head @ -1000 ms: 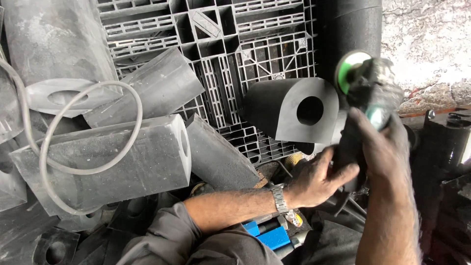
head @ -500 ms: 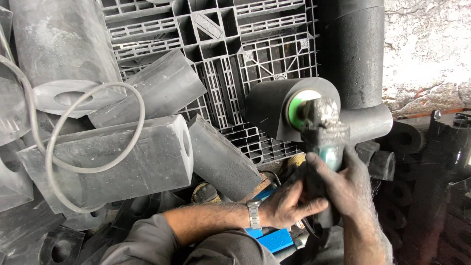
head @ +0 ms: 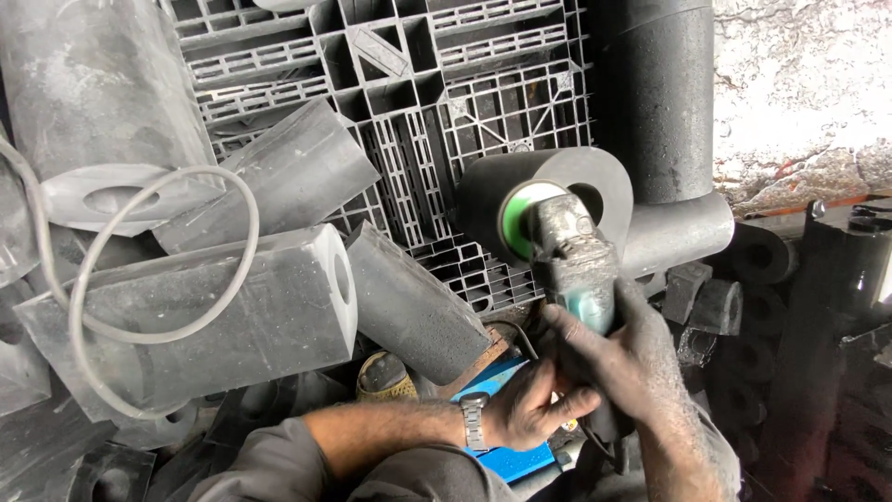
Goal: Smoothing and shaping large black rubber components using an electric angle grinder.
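I'm looking down on both hands wrapped around an angle grinder (head: 571, 265), dusty grey body with a green disc guard at its head. My right hand (head: 641, 358) is clamped over the top of the grinder's body, fingers curled fully round it, no gap showing. My left hand (head: 530, 409) comes in from below with a wristwatch (head: 474, 423) on it, fingers closed on the grinder's rear handle. The green disc sits right against the flat end face of a dark foam cylinder (head: 557, 200), just beside its round centre hole; I cannot tell whether the disc is actually touching. That cylinder lies against the lower edge of a grey plastic pallet (head: 409, 121) standing behind it. To the left, a rectangular grey foam block (head: 223, 316) with a hole in its end lies tilted, a pale cable (head: 158, 251) looped across it. A tall black pipe (head: 660, 102) stands upright beside the pallet's right edge.
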